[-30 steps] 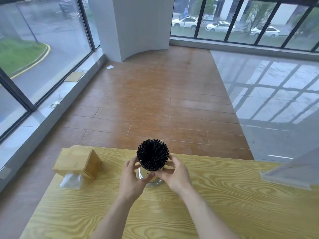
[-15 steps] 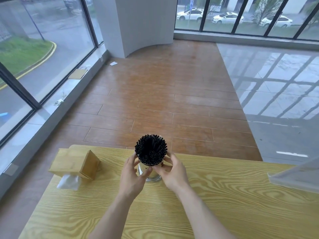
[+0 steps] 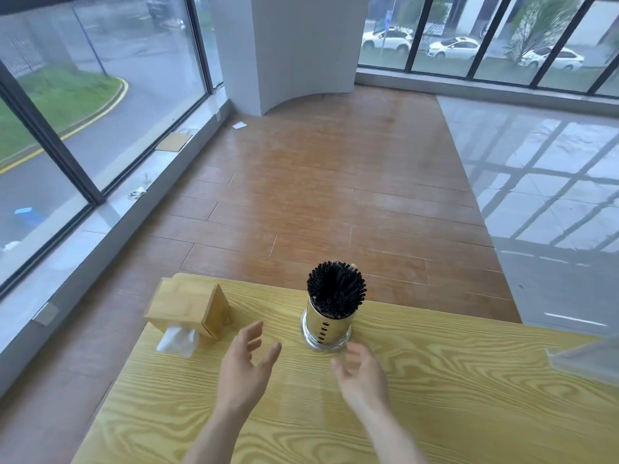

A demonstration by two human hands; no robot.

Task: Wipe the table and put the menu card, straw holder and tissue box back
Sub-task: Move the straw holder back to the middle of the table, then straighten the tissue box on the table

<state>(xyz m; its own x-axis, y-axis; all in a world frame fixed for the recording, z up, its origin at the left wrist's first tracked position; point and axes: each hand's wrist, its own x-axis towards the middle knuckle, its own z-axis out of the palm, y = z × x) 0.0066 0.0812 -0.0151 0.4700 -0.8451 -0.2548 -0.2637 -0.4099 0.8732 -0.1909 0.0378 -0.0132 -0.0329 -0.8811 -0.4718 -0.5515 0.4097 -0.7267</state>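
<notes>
A pale wood-grain surface (image 3: 435, 413) stands in a glass-walled room with brown floor (image 3: 318, 195) planks. Near its far edge, a shiny metal straw holder (image 3: 326, 326) stands upright, packed with black straws (image 3: 336, 289). A wooden tissue box (image 3: 189, 306) sits at the left corner. Left hand (image 3: 246, 370) and right hand (image 3: 363, 376) hover open, empty, just short of the holder.

Both forearms reach forward, bare. The left hand (image 3: 246, 366) hovers with palm turned inward, fingers (image 3: 253, 333) spread and loosely curled, holding nothing. The right hand (image 3: 363, 378) mirrors it, fingers (image 3: 341, 366) splayed and empty, slightly blurred.
</notes>
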